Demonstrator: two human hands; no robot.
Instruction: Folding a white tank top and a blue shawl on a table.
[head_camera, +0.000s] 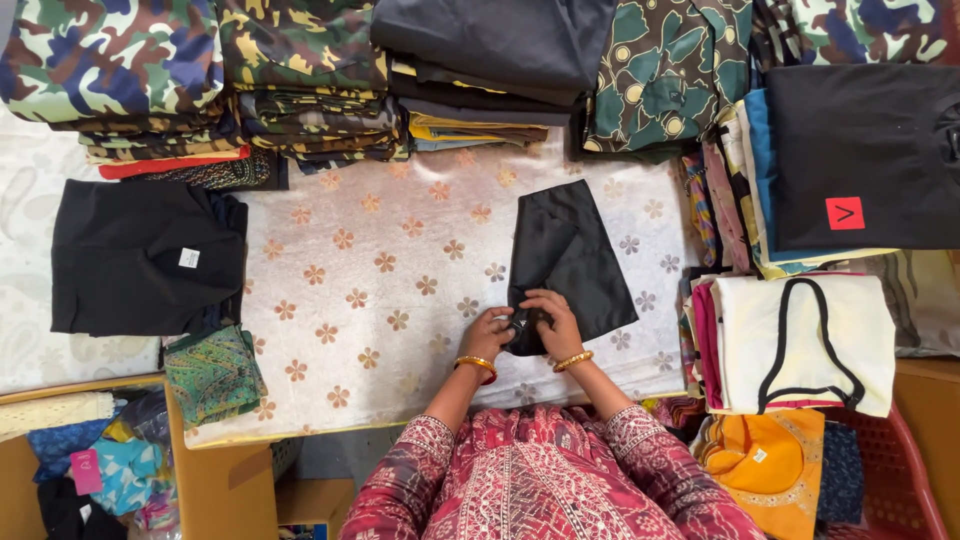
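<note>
A black garment lies flat on the white cloth with orange flowers, stretching away from me at a slight tilt. Both my hands meet at its near end. My left hand pinches the lower left corner of the fabric. My right hand rests on top of the same end, fingers curled over a fold. Each wrist carries an orange and gold bangle. My patterned red sleeves fill the bottom of the view.
Stacks of camouflage and dark fabric line the far edge. A folded black garment lies at left, a green patterned piece below it. More folded clothes sit at right over a red basket. A box holds cloth.
</note>
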